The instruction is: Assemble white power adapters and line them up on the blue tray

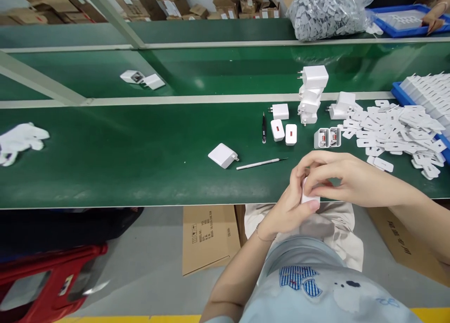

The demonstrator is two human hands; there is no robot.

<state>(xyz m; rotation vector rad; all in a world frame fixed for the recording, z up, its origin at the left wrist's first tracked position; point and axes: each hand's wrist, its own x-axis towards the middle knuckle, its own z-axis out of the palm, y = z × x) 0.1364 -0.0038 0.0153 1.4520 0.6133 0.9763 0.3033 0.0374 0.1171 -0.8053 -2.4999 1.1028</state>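
Just in front of the bench edge, my left hand (290, 206) is closed around a white charger (310, 197). My right hand (328, 175) reaches over from the right, its fingers pinched on the top of the same charger. Much of the charger is covered by my fingers. Beyond the hands, two open charger housings (327, 138) show their insides. Left of these lie two chargers with red ports (284, 132), black tweezers (264, 128) and a thin white pick (262, 164). Another white charger (222, 155) lies further left.
A heap of white cover plates (401, 131) spreads at the right, beside a blue tray (397, 89) of white parts. Stacked chargers (311, 95) stand by the rail. White gloves (23, 140) lie far left. Opposite, a co-worker's hand (433, 19) touches another blue tray near a bag (328, 13).
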